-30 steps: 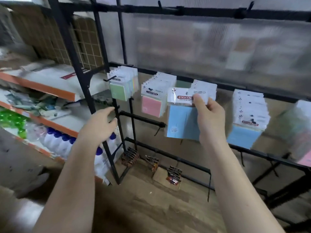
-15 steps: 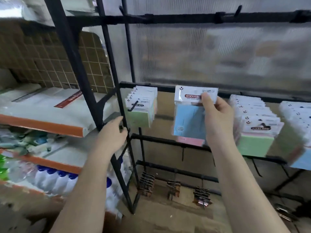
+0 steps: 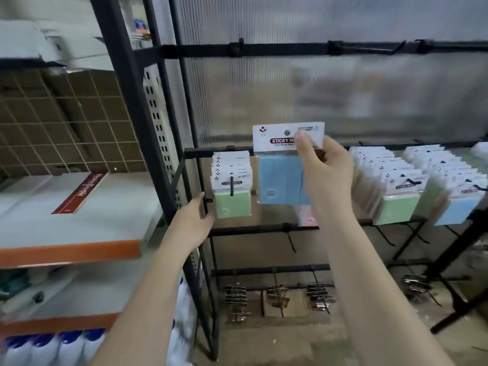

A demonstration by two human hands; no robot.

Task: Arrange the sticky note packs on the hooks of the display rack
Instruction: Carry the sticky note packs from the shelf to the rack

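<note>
one blue pack pinched in right hand | left hand relaxed, steadying rack post | align header hole squarely with hook before pushing on

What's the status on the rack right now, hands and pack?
Right hand pinches blue sticky note pack by its header, raised at the middle rail. Left hand open by the rack upright. Not yet hooked; nothing blocking.

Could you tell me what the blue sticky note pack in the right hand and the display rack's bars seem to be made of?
Blue sticky note pack: paper pad under a white printed card header, apparently in a clear glossy plastic sleeve, judging by the sheen. The right hand pinches its header. Display rack: likely metal bars with a matte black finish, judging by the thin rigid bars and clipped-on hooks.
</note>
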